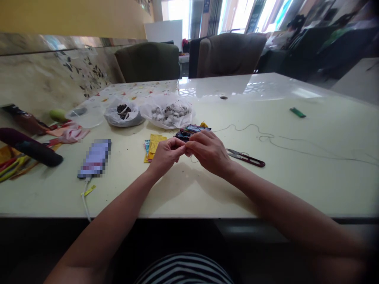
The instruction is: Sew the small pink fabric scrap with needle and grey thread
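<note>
Above the table, my left hand [169, 154] and my right hand [209, 151] meet fingertip to fingertip, both closed in a pinch. Whatever is between the fingers is too small to make out. Partly behind my right hand lies a small pile of dark, colourful fabric pieces [194, 128]. Yellow and blue pieces [156, 142] rest just beyond my left hand. A thin thread [251, 126] winds over the table from near my right hand out to the right edge. Thread snips [248, 158] with dark red handles lie right of my right hand.
Open plastic bags hold white fluffy lumps [174, 112] and dark bits [122, 111]. To the left are a phone [94, 158] on a white cable [85, 201], a dark cylindrical object [32, 149] and pink cloth [71, 132]. A green object [297, 112] lies far right. Chairs [231, 55] stand beyond the table.
</note>
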Action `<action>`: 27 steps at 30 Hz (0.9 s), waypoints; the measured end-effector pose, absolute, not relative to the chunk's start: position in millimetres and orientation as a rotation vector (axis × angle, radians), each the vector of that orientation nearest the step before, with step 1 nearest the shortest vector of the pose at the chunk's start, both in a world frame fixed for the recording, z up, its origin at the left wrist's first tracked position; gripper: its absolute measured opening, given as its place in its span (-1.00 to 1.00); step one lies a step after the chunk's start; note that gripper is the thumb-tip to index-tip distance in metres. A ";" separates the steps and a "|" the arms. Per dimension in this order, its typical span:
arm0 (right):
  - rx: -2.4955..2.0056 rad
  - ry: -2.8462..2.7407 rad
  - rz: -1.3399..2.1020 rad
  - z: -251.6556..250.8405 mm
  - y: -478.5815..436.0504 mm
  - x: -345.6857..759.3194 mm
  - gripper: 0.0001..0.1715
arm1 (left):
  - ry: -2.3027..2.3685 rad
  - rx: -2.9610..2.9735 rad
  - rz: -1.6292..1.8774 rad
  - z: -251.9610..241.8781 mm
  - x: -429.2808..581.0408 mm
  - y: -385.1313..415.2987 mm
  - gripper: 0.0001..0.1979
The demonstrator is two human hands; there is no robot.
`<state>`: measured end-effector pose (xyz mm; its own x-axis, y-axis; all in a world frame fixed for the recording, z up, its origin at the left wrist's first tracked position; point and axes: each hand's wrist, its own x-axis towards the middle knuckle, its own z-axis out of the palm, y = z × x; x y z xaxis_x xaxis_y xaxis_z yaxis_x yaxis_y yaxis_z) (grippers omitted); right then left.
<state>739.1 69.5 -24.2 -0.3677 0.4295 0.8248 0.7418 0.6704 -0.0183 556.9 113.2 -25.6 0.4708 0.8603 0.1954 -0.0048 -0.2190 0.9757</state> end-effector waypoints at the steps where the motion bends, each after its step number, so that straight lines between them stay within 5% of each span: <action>1: -0.904 -2.032 -0.494 -26.1 69.6 736.8 -0.72 | 0.770 1.631 0.950 -25.9 557.7 111.9 -0.75; 6: -0.848 -2.017 -0.377 -22.4 58.4 722.9 -0.68 | 0.847 1.897 1.089 -26.8 559.8 109.4 -0.84; 15: -0.866 -1.225 0.713 22.0 71.4 802.8 -0.74 | 0.845 1.566 1.172 -28.9 549.6 126.7 -0.79; 21: -0.654 -0.899 0.388 22.1 82.3 911.5 -0.76 | 0.874 1.586 1.375 -27.8 541.4 141.2 -0.85; 24: -0.613 -1.052 0.004 9.5 72.7 962.1 -0.75 | 0.924 1.603 1.440 -25.8 537.9 145.5 -0.87; 27: -0.727 -1.261 0.045 0.8 67.4 994.2 -0.61 | 0.955 1.626 1.500 -26.0 536.5 147.5 -0.87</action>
